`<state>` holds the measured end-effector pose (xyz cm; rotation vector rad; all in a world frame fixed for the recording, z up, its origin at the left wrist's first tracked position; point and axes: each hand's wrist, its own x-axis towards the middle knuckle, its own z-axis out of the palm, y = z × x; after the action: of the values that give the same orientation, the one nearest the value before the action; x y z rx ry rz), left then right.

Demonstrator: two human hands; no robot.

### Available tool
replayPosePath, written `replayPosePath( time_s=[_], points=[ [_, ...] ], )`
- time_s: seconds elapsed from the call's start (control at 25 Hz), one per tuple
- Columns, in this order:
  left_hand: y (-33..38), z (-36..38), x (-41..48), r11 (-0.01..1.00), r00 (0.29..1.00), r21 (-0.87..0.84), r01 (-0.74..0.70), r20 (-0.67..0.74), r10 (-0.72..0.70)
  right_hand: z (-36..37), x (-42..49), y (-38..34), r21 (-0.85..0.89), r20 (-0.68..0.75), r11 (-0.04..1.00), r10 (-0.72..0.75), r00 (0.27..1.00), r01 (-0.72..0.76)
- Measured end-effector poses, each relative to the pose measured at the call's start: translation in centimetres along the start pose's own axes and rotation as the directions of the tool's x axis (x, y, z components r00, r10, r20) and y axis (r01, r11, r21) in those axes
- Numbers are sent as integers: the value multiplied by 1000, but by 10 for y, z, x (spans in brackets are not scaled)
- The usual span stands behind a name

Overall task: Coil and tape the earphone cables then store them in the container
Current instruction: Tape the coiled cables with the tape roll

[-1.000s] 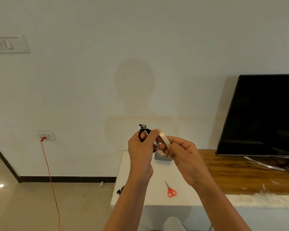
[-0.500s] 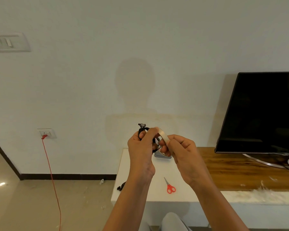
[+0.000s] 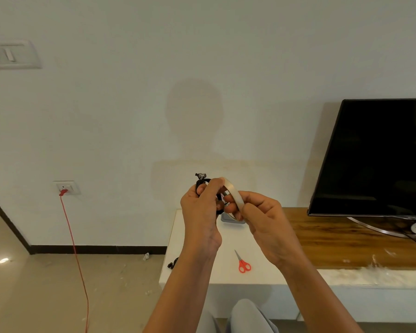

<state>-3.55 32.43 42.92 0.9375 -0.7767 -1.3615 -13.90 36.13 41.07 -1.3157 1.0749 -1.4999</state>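
Both hands are raised in front of the wall, above the white table (image 3: 202,272). My left hand (image 3: 199,212) grips a coiled black earphone cable (image 3: 200,182), whose earbud sticks out above the fingers. My right hand (image 3: 262,222) holds a pale roll of tape (image 3: 234,194) pressed close against the coil. Behind the hands a grey container (image 3: 231,218) sits on the table, mostly hidden. Another black earphone (image 3: 173,263) hangs at the table's left edge.
Red-handled scissors (image 3: 243,264) lie on the white table near its front. A wooden shelf (image 3: 346,239) to the right carries a black television (image 3: 380,157). A red cord (image 3: 75,255) drops from a wall socket (image 3: 66,187) to the floor on the left.
Both hands have stayed together at the same spot; my right hand has shifted slightly round the tape roll. The view has tilted a little.
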Motion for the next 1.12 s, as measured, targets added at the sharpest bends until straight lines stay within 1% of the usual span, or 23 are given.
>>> replayPosePath(
  time_s=[0.08, 0.16, 0.24, 0.32, 0.36, 0.4, 0.48, 0.52, 0.56, 0.6, 0.72, 0.84, 1.0, 1.12],
  points=[
    [3, 1, -1, 1000, 1000, -8, 10, -6, -10, 0, -2, -1, -27, 0, 1000, -10, 1000, 10],
    [6, 2, -1, 999, 999, -27, 37, -7, -37, 0, -2, -2, -95, -23, 995, -18, 1000, 16],
    [8, 2, 1, 994, 996, -65, 90, -9, -91, 0, -1, 0, -180, -63, 983, -39, 997, 27],
    [8, 1, 5, 983, 989, -104, 149, 0, -150, -1, -1, 3, -231, -66, 972, -66, 996, 49],
    [6, 0, 6, 982, 987, -100, 161, 7, -161, -2, -2, 4, -232, -57, 971, -70, 996, 55],
    [3, -2, 6, 986, 987, -57, 158, 12, -158, -3, -2, 4, -217, -43, 975, -67, 997, 57],
    [-5, -4, 3, 987, 992, 113, 114, 49, -120, -7, -1, 1, -182, -10, 982, -52, 999, 49],
    [-8, -5, 1, 981, 992, 177, 79, 83, -95, -8, 0, 0, -175, 5, 984, -44, 999, 44],
    [-11, -5, -2, 979, 992, 200, 47, 105, -69, -8, 1, -1, -176, 14, 984, -35, 999, 37],
    [-12, -5, -3, 981, 993, 193, 31, 105, -52, -8, 1, 0, -184, 13, 983, -25, 1000, 27],
    [-9, -5, -1, 992, 998, 119, 35, 44, -40, -6, 1, 7, -218, -27, 976, 1, 1000, -6],
    [-8, -6, 2, 994, 999, 102, 51, 14, -52, -7, -3, 16, -225, -29, 974, -18, 999, 11],
    [-6, -7, 5, 993, 995, 66, 96, -20, -95, -7, -7, 23, -197, 22, 980, -19, 1000, 23],
    [-8, -9, 8, 994, 995, 54, 93, -36, -91, -5, -7, 23, -126, -16, 992, 11, 1000, -13]
  ],
)
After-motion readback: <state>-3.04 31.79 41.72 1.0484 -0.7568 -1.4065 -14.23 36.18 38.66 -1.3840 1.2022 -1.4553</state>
